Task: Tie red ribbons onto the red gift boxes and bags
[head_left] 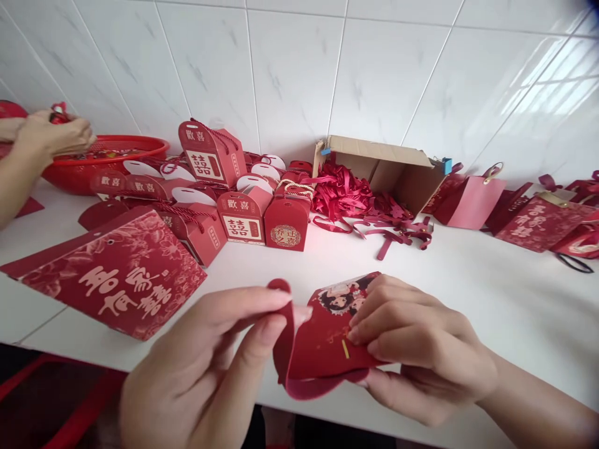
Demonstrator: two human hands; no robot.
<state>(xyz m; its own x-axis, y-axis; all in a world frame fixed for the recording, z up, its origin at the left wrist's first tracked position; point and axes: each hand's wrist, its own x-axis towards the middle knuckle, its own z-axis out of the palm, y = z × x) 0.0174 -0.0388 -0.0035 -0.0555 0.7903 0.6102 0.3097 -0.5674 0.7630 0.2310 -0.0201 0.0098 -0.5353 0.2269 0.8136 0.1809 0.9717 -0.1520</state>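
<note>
Presently, a printed red card (322, 337) is held above the white table (524, 312), nearer the viewer than the cardboard box (381, 148); the right hand (421, 343) clasps it, thumb beneath and fingers on top; the left hand (206, 368) pinches the rounded end of a curved red strip (282, 349) between thumb and forefinger, though whether strip and card are joined I cannot tell. Dark red ribbons (341, 190) spill from the box's left part; handled boxes (243, 221) stand left of it, with a red basket (154, 146) and another person's hands (65, 131) farther left; red bags (472, 202) sit to its right.
</note>
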